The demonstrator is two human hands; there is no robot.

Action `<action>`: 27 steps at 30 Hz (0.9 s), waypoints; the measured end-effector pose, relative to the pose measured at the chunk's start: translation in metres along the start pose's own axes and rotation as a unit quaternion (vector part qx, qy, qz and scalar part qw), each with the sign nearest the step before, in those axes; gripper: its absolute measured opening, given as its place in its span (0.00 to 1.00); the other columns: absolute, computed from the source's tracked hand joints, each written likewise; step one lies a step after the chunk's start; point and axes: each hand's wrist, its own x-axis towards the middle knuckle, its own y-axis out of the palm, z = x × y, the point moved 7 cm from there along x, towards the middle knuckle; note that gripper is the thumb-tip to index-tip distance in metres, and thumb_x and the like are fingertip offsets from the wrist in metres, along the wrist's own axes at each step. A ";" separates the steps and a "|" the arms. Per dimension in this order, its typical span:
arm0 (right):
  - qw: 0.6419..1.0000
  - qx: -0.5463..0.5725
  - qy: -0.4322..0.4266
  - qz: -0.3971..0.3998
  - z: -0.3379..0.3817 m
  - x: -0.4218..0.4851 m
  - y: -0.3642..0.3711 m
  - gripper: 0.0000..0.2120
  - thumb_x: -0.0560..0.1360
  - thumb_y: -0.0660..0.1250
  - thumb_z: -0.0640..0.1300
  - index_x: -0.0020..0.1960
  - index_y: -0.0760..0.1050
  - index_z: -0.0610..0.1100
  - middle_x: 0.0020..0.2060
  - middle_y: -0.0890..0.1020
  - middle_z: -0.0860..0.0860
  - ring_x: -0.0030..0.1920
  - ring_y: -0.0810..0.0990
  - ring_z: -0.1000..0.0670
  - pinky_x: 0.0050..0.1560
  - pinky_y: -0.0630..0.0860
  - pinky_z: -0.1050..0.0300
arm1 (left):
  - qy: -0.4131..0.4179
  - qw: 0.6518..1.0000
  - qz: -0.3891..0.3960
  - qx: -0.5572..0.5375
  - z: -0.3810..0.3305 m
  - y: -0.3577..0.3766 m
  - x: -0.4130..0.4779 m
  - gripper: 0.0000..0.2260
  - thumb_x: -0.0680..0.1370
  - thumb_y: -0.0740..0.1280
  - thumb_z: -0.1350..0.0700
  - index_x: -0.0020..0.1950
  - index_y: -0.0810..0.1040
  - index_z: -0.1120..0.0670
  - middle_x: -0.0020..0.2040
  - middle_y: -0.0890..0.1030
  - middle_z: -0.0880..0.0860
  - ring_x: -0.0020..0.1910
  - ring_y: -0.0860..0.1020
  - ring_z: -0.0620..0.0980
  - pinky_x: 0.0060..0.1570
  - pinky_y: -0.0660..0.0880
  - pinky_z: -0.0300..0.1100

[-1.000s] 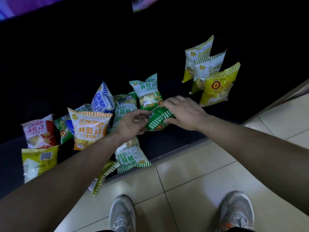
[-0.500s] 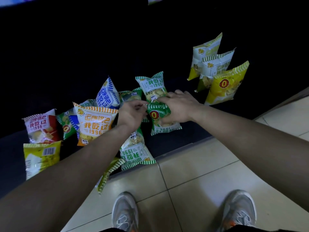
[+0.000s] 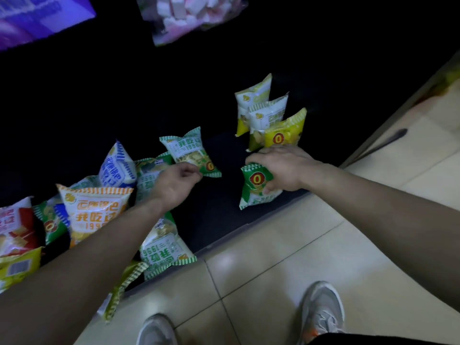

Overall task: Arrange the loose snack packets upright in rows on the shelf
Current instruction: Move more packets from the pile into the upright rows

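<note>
My right hand (image 3: 281, 168) grips a green snack packet (image 3: 254, 188) from above, holding it near the front edge of the dark shelf (image 3: 224, 220), just in front of a row of three upright yellow packets (image 3: 273, 120). My left hand (image 3: 174, 183) pinches the lower corner of another green packet (image 3: 189, 153) that stands tilted. Left of that hand lies a loose pile: a blue packet (image 3: 117, 165), an orange packet (image 3: 94, 212), a red packet (image 3: 15, 227), and a green packet (image 3: 164, 247) lying upside down at the shelf edge.
A yellow packet (image 3: 17, 267) lies at the far left and a striped one (image 3: 124, 287) hangs over the shelf edge. A clear bag of pink and white sweets (image 3: 189, 16) sits above. Beige floor tiles (image 3: 273, 270) and my shoes (image 3: 321, 312) are below.
My right hand has carried its green packet rightwards, away from the left hand, to just in front of the yellow row. My left hand now pinches the other green packet.
</note>
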 end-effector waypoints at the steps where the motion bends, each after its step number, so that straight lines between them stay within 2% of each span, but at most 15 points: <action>1: 1.000 -0.013 0.011 0.001 -0.015 -0.006 0.003 0.40 0.67 0.76 0.60 0.73 0.61 0.58 0.70 0.71 0.52 0.69 0.69 0.46 0.64 0.67 0.49 | 0.005 1.000 0.010 0.021 -0.009 0.010 0.004 0.04 0.77 0.68 0.52 0.49 0.81 0.44 0.49 0.83 0.47 0.48 0.81 0.49 0.46 0.76 0.42; 3: 0.999 -0.038 0.031 -0.001 -0.043 -0.012 0.008 0.40 0.67 0.77 0.58 0.73 0.62 0.58 0.70 0.71 0.53 0.69 0.68 0.46 0.65 0.66 0.47 | 0.028 0.997 0.022 0.067 -0.029 0.031 0.010 0.05 0.78 0.68 0.51 0.53 0.80 0.46 0.48 0.81 0.45 0.44 0.78 0.44 0.40 0.70 0.33; 5: 0.998 -0.054 0.043 -0.006 -0.065 -0.014 0.013 0.39 0.67 0.78 0.56 0.72 0.63 0.57 0.70 0.71 0.54 0.69 0.68 0.46 0.66 0.65 0.47 | 0.051 0.993 0.031 0.103 -0.048 0.050 0.012 0.08 0.79 0.68 0.50 0.57 0.79 0.47 0.49 0.79 0.43 0.46 0.77 0.43 0.41 0.67 0.29; 8: 0.996 -0.062 0.054 -0.018 -0.090 -0.012 0.021 0.38 0.67 0.78 0.53 0.72 0.64 0.57 0.70 0.71 0.53 0.70 0.66 0.46 0.69 0.63 0.46 | 0.070 0.985 0.046 0.150 -0.065 0.074 0.015 0.11 0.79 0.68 0.50 0.61 0.79 0.48 0.52 0.78 0.44 0.49 0.76 0.45 0.47 0.68 0.35; 12: 0.996 -0.031 0.065 -0.044 -0.110 -0.012 0.036 0.41 0.67 0.78 0.48 0.74 0.62 0.57 0.72 0.67 0.53 0.71 0.63 0.44 0.73 0.59 0.47 | 0.082 0.979 0.066 0.175 -0.073 0.098 0.013 0.13 0.79 0.68 0.51 0.64 0.78 0.50 0.58 0.80 0.46 0.49 0.77 0.46 0.50 0.68 0.35; 14: 0.993 -0.036 0.075 -0.082 -0.112 -0.016 0.036 0.43 0.66 0.78 0.47 0.76 0.60 0.55 0.72 0.66 0.50 0.72 0.62 0.43 0.73 0.58 0.45 | 0.084 0.976 0.070 0.188 -0.074 0.105 0.011 0.15 0.79 0.68 0.51 0.65 0.78 0.50 0.59 0.79 0.47 0.50 0.77 0.46 0.52 0.68 0.35; 17: 0.977 -0.045 0.126 -0.166 -0.117 -0.030 0.029 0.45 0.62 0.81 0.52 0.73 0.62 0.51 0.68 0.68 0.46 0.68 0.65 0.41 0.68 0.65 0.43 | 0.081 0.975 0.061 0.195 -0.076 0.109 0.010 0.15 0.79 0.68 0.51 0.66 0.77 0.50 0.61 0.79 0.48 0.52 0.77 0.46 0.53 0.68 0.35; 20: 0.959 -0.037 0.176 -0.218 -0.123 -0.048 0.034 0.42 0.60 0.81 0.58 0.68 0.68 0.44 0.62 0.72 0.43 0.61 0.71 0.39 0.59 0.71 0.43 | 0.075 0.978 0.059 0.187 -0.074 0.110 0.010 0.16 0.79 0.68 0.52 0.66 0.77 0.51 0.62 0.79 0.49 0.52 0.76 0.46 0.54 0.69 0.36; 22: 0.955 -0.007 0.192 -0.228 -0.123 -0.056 0.042 0.36 0.64 0.79 0.57 0.65 0.69 0.42 0.60 0.72 0.41 0.57 0.73 0.38 0.53 0.74 0.43 | 0.072 0.979 0.058 0.184 -0.073 0.111 0.009 0.16 0.78 0.68 0.52 0.66 0.76 0.51 0.62 0.79 0.50 0.52 0.77 0.47 0.54 0.70 0.38; 25: 0.955 0.065 0.190 -0.218 -0.117 -0.061 0.054 0.27 0.73 0.73 0.51 0.66 0.67 0.43 0.62 0.69 0.42 0.58 0.73 0.39 0.45 0.77 0.45 | 0.070 0.979 0.061 0.180 -0.073 0.112 0.006 0.16 0.79 0.68 0.52 0.66 0.76 0.51 0.62 0.78 0.49 0.53 0.78 0.49 0.56 0.73 0.40; 27: 0.957 0.079 0.178 -0.214 -0.113 -0.062 0.060 0.27 0.75 0.70 0.50 0.70 0.65 0.44 0.66 0.66 0.42 0.60 0.73 0.39 0.44 0.78 0.46 | 0.068 0.980 0.063 0.178 -0.072 0.113 0.007 0.16 0.79 0.68 0.52 0.66 0.76 0.51 0.62 0.78 0.49 0.53 0.78 0.49 0.56 0.74 0.41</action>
